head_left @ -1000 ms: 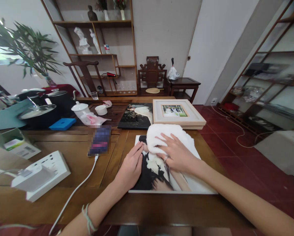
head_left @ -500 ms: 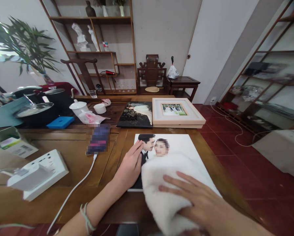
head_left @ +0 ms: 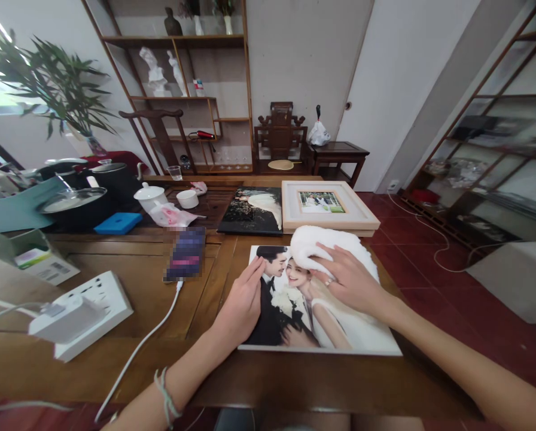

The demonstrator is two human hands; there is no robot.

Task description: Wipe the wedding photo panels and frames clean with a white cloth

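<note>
A glossy wedding photo panel (head_left: 295, 314) lies flat on the wooden table in front of me, showing a couple and a white bouquet. My left hand (head_left: 243, 299) rests along its left edge, fingers stretched out flat on the print. A fluffy white cloth (head_left: 346, 238) covers the panel's upper right corner and spills a little past its far edge. On top of the cloth is my right hand (head_left: 351, 276), gripping it with the fingers pressing into the folds. The cloth hides part of the print beneath.
Behind the panel lie a dark photo panel (head_left: 250, 212) and a pale wooden picture frame (head_left: 355, 211). To the left are a phone (head_left: 185, 254) on a white cable, a power strip (head_left: 93, 314), a blue block (head_left: 118, 223), a lidded white cup (head_left: 150, 196) and a black pan (head_left: 75, 206).
My right hand has moved the cloth from the panel's near part up to its far right corner, uncovering the lower print. My left hand stays on the left edge.
</note>
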